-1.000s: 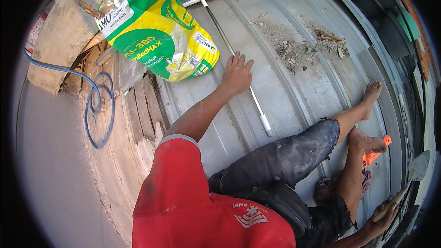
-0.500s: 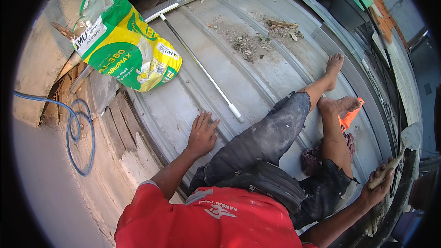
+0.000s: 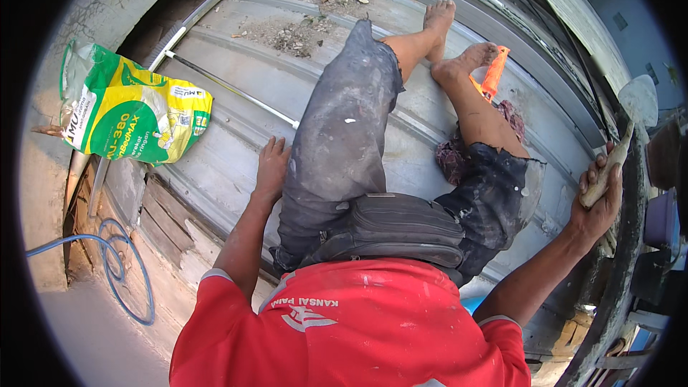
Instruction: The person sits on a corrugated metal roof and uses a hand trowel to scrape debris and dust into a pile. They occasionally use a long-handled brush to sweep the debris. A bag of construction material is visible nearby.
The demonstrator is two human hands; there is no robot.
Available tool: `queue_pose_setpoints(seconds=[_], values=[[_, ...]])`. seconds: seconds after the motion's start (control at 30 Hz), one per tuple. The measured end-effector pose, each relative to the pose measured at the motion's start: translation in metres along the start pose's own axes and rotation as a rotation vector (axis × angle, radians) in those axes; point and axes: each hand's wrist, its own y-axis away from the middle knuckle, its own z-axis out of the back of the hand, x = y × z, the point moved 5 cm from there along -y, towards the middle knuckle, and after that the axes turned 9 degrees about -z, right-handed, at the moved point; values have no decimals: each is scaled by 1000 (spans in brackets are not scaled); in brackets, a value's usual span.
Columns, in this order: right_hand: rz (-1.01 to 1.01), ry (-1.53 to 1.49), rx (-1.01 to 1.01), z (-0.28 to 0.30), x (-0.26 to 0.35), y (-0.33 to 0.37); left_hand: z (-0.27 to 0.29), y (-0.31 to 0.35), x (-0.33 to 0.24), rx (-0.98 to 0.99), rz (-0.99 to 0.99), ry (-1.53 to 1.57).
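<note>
My left hand [image 3: 272,170] rests flat on the ribbed metal sheeting [image 3: 215,140], beside my left thigh, with its fingers stretched out and nothing in them. Out at the far right, my right hand [image 3: 600,197] is closed round the pale handle of a trowel [image 3: 638,100]. The trowel's blade points up and away from me, with greyish residue on it. Ahead of my left hand lies a long white pole [image 3: 236,92] with a crosspiece at its far end; my left knee hides part of the view beyond its near tip.
A green and yellow powder bag [image 3: 143,111] stands at the left. Below it a blue hose [image 3: 136,308] lies coiled. Rubble [image 3: 297,36] is scattered ahead. An orange object [image 3: 494,72] and a dark reddish cloth [image 3: 451,158] lie by my right leg. A purple container [image 3: 658,218] is at the right.
The whole view has shifted, bringing the bag and pole further left. My left knee is raised higher. The trowel in my right hand now points more upright; my left hand stays on the sheeting.
</note>
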Motion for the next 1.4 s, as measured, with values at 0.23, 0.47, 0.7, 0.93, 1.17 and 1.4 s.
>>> queue_pose_setpoints(seconds=[0.23, 0.47, 0.7, 0.93, 1.17, 1.4], values=[[5, -23, 114, -21, -11, -34, 4, 27, 6, 243, 273, 211], [-26, 130, 204, -65, -39, -112, 34, 101, -10, 843, 610, 269], [-109, 293, 401, -145, -81, -220, 79, 239, -77, 1356, 984, 500], [-383, 339, 557, -240, -219, -251, 62, 329, -158, 832, 1552, 1157], [-651, 378, 774, -276, -331, -179, 22, 354, -185, 593, 1516, 1406], [-609, 398, 808, -307, -332, -169, 6, 367, -159, 757, 1458, 1434]])
